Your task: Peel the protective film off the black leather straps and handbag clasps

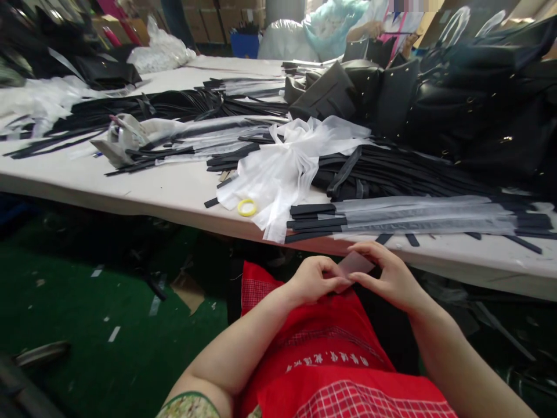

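Note:
Above my lap, in front of the table edge, a small translucent sheet (pixel 357 264) is held between my two hands. The fingers of my left hand (pixel 314 278) pinch its lower left side. My right hand (pixel 389 277) holds it from the other side, thumb below and fingers at the upper edge. What the sheet is made for cannot be made out. Just beyond my hands, black straps partly wrapped in clear plastic film (pixel 418 212) lie along the table's front edge. A crumpled white thin sheet (pixel 282 174) lies to their left, with a yellow ring (pixel 247 207) on it.
Black bags (pixel 474 104) with metal studs are heaped at the right of the table (pixel 143 191). Bundles of black straps (pixel 174 104) spread across its middle and left. A red apron (pixel 322 325) covers my lap. Paper scraps lie on the green floor (pixel 87 307).

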`<state>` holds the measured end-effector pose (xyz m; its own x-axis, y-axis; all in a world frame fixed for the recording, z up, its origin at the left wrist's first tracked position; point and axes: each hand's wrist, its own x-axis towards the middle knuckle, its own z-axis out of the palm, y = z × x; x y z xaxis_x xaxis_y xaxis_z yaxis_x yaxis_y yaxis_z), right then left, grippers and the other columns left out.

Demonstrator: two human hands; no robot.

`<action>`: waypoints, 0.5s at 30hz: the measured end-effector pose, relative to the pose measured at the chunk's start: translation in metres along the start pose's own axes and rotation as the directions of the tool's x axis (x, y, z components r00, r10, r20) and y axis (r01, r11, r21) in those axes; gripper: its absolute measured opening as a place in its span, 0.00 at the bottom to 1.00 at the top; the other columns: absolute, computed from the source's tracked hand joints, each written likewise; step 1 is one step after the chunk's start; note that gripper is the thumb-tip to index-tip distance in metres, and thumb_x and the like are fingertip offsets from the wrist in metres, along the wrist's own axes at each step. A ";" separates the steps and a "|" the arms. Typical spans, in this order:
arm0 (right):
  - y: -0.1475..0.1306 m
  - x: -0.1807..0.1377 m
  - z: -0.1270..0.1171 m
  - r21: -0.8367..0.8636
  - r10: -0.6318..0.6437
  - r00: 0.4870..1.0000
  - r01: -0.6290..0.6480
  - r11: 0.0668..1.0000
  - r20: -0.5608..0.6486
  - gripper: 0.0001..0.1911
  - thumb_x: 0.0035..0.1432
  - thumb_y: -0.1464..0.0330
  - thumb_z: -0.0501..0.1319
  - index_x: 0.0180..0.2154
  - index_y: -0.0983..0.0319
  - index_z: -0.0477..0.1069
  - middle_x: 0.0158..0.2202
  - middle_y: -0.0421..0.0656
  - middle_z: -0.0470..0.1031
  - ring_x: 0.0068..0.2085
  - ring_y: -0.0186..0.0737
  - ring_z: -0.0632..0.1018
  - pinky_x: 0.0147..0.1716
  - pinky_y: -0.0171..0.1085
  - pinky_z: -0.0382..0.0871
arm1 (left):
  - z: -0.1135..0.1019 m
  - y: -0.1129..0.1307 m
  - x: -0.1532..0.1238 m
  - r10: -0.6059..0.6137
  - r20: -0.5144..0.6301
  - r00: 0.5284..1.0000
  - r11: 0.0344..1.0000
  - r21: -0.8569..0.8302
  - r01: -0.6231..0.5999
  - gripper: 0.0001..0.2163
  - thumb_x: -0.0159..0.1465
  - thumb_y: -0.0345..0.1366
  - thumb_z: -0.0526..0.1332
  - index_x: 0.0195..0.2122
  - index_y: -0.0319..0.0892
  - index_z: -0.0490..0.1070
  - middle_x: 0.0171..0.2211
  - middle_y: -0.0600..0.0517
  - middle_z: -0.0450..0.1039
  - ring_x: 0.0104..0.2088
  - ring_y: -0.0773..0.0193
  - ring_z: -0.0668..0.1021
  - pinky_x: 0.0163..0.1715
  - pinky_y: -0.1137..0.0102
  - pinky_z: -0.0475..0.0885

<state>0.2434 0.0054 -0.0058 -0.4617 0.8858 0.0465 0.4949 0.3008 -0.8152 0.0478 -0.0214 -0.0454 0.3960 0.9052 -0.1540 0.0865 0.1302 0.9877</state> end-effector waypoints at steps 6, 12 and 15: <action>0.009 0.000 0.032 0.179 0.042 0.960 -0.095 0.979 0.278 0.17 0.61 0.56 0.60 0.45 0.59 0.77 0.46 0.46 0.78 0.49 0.50 0.77 0.52 0.45 0.68 | -0.009 0.005 -0.001 0.080 -0.223 0.972 0.984 -0.139 -0.113 0.17 0.55 0.48 0.70 0.24 0.37 0.76 0.25 0.49 0.75 0.27 0.65 0.74 0.31 0.71 0.70; 0.000 0.007 0.048 0.226 0.055 0.916 -0.156 0.962 0.398 0.20 0.66 0.57 0.54 0.32 0.62 0.78 0.35 0.45 0.78 0.39 0.44 0.77 0.44 0.41 0.71 | -0.023 0.020 0.002 0.140 -0.346 0.928 0.983 -0.067 -0.173 0.13 0.57 0.44 0.68 0.25 0.38 0.78 0.30 0.47 0.77 0.33 0.62 0.77 0.37 0.70 0.72; 0.002 0.010 0.046 0.240 0.054 0.922 -0.157 0.958 0.384 0.18 0.65 0.58 0.56 0.31 0.62 0.77 0.34 0.45 0.78 0.38 0.44 0.77 0.42 0.40 0.70 | -0.027 0.020 0.004 0.054 -0.357 0.933 0.979 -0.165 -0.120 0.14 0.52 0.43 0.72 0.24 0.36 0.76 0.25 0.49 0.74 0.27 0.66 0.74 0.29 0.72 0.69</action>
<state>0.2060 -0.0009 -0.0334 -0.6813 0.6972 -0.2231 0.3694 0.0644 -0.9270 0.0268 -0.0042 -0.0253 0.0479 0.9956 -0.0804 -0.1139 0.0854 0.9898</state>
